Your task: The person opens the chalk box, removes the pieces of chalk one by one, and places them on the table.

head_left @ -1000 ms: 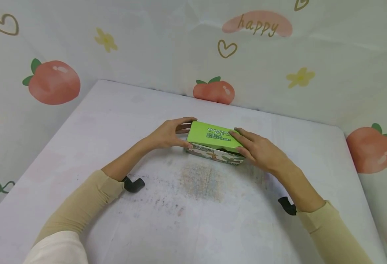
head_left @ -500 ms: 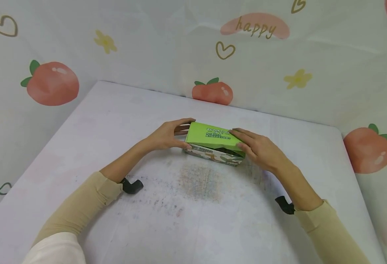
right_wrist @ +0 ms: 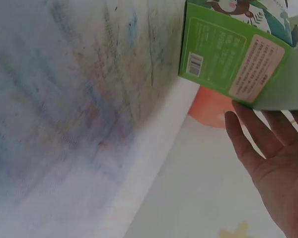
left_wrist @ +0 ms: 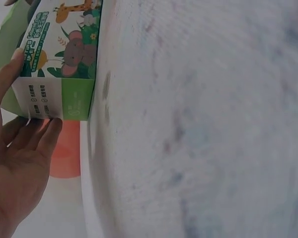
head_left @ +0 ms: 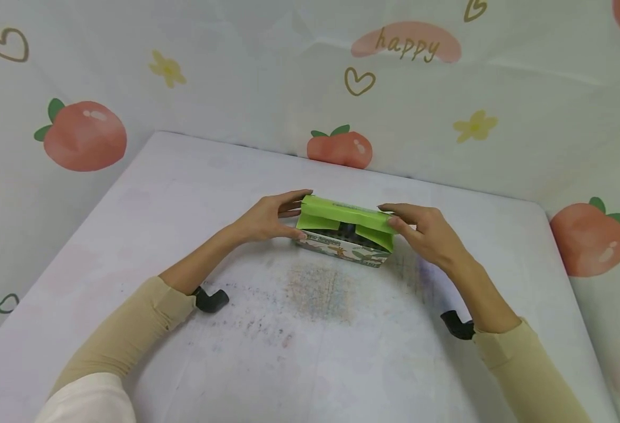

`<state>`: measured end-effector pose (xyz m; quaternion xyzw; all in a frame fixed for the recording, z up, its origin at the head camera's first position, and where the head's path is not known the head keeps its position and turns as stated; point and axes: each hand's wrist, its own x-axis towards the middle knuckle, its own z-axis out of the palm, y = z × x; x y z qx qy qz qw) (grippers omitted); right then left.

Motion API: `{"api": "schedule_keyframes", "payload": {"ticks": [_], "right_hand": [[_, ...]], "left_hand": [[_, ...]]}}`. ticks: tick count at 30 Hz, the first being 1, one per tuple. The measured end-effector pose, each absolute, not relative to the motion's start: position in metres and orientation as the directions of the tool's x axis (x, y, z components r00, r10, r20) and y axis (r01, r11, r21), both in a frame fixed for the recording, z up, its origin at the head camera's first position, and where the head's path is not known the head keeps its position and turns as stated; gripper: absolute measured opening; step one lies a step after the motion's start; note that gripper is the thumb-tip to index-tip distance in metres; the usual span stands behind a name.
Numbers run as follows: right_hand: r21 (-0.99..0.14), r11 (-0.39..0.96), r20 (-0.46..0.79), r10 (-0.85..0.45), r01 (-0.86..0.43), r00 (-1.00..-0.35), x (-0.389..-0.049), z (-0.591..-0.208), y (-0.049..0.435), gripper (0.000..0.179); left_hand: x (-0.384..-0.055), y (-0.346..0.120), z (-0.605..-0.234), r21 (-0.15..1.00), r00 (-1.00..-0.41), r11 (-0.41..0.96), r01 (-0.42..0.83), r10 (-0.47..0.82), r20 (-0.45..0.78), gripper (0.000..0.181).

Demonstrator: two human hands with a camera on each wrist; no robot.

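Note:
A small cardboard box (head_left: 344, 249) with animal pictures on its front stands on the table, its hinged green lid (head_left: 347, 212) tilted up and back. Through the front gap, dark contents (head_left: 348, 230) show, too shadowed to identify. My left hand (head_left: 264, 220) holds the box's left end, thumb at the front and fingers behind; the left wrist view shows the elephant and giraffe print (left_wrist: 79, 52) close by. My right hand (head_left: 428, 235) holds the lid's right end, thumb at its front edge. In the right wrist view, its fingers (right_wrist: 243, 136) extend beside the green end panel (right_wrist: 218, 54).
The white table (head_left: 267, 364) has a coloured smudge (head_left: 320, 291) in front of the box. Black wrist mounts (head_left: 211, 300) stick out from both forearms. A printed cloth backdrop (head_left: 235, 70) rises behind the table's far edge.
The right hand has raised the lid's front edge up and back, uncovering the dark contents. The left hand has kept its place on the box.

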<state>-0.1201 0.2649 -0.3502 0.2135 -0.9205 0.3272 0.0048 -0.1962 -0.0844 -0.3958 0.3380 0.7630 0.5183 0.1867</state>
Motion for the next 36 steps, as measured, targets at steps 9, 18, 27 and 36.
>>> {"api": "schedule_keyframes", "payload": {"ticks": [9, 18, 27, 36], "right_hand": [[-0.574, 0.685, 0.274, -0.355, -0.449, -0.894, -0.113, -0.353, 0.277, 0.039], [-0.537, 0.721, 0.366, -0.270, -0.439, -0.891, -0.104, -0.355, 0.281, 0.021], [-0.690, 0.613, 0.367, -0.163, -0.385, -0.916, -0.104, -0.358, 0.278, 0.013], [-0.726, 0.534, 0.426, -0.146, -0.433, -0.893, -0.109, -0.362, 0.278, 0.020]], "left_hand": [[-0.194, -0.086, -0.397, 0.920, -0.720, 0.226, 0.320, 0.689, 0.081, 0.088], [-0.192, -0.086, -0.397, 0.937, -0.735, 0.175, 0.303, 0.668, 0.113, 0.071], [-0.192, -0.081, -0.394, 0.910, -0.709, 0.189, 0.369, 0.690, 0.145, 0.079], [-0.196, -0.079, -0.386, 0.879, -0.708, 0.235, 0.415, 0.690, 0.150, 0.081]]}}
